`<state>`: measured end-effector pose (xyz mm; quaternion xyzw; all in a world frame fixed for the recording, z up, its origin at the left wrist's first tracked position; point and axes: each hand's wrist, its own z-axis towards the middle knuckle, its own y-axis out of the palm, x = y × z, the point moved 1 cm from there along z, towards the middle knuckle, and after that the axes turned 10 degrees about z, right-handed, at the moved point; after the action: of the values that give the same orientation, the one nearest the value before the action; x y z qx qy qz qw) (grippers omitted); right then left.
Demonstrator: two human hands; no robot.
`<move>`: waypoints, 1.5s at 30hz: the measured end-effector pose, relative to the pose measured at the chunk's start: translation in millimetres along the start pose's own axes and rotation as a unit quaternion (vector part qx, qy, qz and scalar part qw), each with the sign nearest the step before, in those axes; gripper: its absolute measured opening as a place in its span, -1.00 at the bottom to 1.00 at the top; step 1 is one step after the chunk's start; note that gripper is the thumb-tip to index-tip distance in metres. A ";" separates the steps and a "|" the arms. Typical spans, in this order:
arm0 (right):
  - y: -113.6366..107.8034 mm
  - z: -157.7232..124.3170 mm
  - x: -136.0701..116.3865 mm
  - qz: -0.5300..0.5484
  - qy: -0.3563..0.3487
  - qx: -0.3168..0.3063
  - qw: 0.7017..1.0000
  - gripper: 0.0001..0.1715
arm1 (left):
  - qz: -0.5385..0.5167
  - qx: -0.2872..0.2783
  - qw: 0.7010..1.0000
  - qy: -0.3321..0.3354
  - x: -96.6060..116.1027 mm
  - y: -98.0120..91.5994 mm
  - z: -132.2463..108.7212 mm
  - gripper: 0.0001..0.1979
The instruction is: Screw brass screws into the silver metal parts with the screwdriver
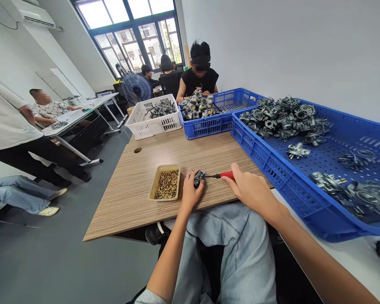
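Observation:
My left hand (191,189) is closed around a small grey metal carburetor (199,179), holding it on the wooden table near the front edge. My right hand (251,185) grips the red handle of a screwdriver (227,175). The screwdriver lies nearly level, and its dark shaft points left with the tip at the carburetor. Whether the tip sits in a screw is too small to tell. Just left of my left hand stands a beige tray (151,195) full of small brass parts (167,185). My fingers hide much of the carburetor.
A large blue crate (259,158) of carburetors (281,116) stands to the right. Another blue crate (205,128) and a white basket (142,130) with metal parts line the table's far side. A person (200,76) works behind them. Other people and a fan (135,87) are beyond.

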<state>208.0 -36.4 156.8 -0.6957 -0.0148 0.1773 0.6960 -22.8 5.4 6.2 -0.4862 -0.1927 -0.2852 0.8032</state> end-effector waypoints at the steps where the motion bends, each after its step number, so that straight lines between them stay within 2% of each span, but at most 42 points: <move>1: 0.2 0.3 0.1 0.000 0.001 0.001 1.000 -0.59 | 0.000 0.000 1.000 0.001 0.0 0.0 0.0 -0.53; 8: -0.2 -0.6 1.7 0.044 -0.006 -0.003 0.999 -0.64 | -0.002 -0.001 1.000 0.001 -0.7 0.1 0.2 -0.53; 14: 3.4 -5.1 4.9 0.162 -0.080 0.002 0.984 -0.76 | -0.007 0.001 1.000 0.010 -0.3 -0.3 0.2 -0.52; 19: 6.1 -8.0 6.2 0.190 -0.108 -0.013 0.976 -0.78 | -0.007 0.001 1.000 0.011 -0.5 0.3 0.2 -0.51; 29: 6.0 -7.9 6.7 0.170 -0.102 -0.022 0.980 -0.79 | -0.006 0.006 1.000 0.014 -2.3 1.1 0.6 -0.51; 45: -0.2 -5.9 1.9 0.121 -0.050 -0.037 0.991 -0.76 | -0.006 0.003 1.000 0.010 -2.4 1.7 0.4 -0.52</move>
<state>211.4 -41.6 156.3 -0.7076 0.0277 0.2940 0.6419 -23.6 6.9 3.8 -0.4793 -0.1886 -0.2947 0.8049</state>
